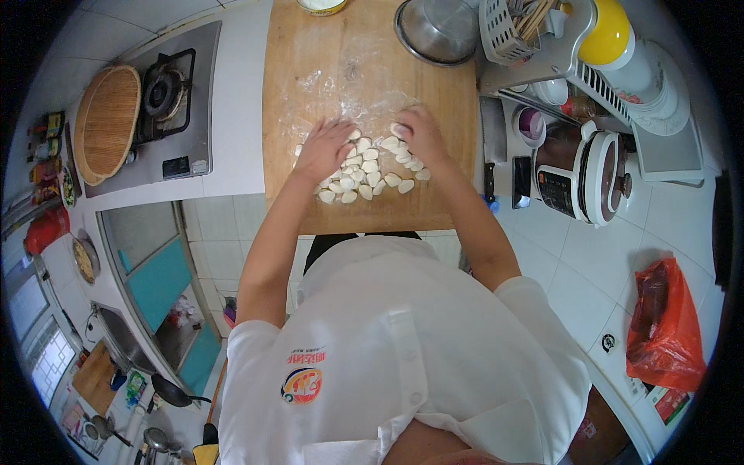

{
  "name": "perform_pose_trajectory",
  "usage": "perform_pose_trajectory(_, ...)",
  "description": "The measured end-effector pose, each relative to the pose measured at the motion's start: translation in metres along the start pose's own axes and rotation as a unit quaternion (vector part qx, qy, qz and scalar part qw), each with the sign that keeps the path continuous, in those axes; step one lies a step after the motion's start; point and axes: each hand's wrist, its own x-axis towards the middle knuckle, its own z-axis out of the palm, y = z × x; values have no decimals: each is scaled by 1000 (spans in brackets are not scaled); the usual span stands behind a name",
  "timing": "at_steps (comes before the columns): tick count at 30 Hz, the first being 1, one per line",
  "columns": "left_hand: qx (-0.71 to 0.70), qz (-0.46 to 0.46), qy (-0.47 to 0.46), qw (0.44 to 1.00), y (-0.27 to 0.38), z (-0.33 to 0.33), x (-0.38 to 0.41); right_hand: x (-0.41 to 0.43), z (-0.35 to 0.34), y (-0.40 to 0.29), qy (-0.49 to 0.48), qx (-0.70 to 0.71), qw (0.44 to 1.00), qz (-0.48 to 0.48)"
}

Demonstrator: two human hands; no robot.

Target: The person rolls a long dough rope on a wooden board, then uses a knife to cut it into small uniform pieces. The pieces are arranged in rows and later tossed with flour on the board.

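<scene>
Small white dough pieces [370,166] lie in a loose pile near the front of a floured wooden board [372,218]. My left hand [326,145] rests palm down over the pile's left side, its fingers spread a little and covering some pieces. At the pile's upper right is my right hand [419,131], fingers curled down around a dough piece [399,129]. More pieces trail from under it towards the lower right. Flour is smeared across the board beyond both hands.
A steel bowl [439,29] and a small yellow-rimmed bowl [321,4] stand at the board's far side. A cleaver [494,139] lies along its right edge, near a phone [521,181] and an electric cooker [575,174]. Left are a gas hob [200,133] and a woven basket [107,125].
</scene>
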Motion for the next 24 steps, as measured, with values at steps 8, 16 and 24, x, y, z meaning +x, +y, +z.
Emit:
perform_pose_trajectory(8,-4,-140,279,950,-31,-7,-78,25,14,-17,-29,26,997,-64)
perform_pose_trajectory(16,-16,-134,244,960,-27,15,-97,43,25,-7,-91,70,993,-15)
perform_pose_trajectory(24,17,-146,236,961,-28,17,-97,57,38,-15,27,-6,999,16)
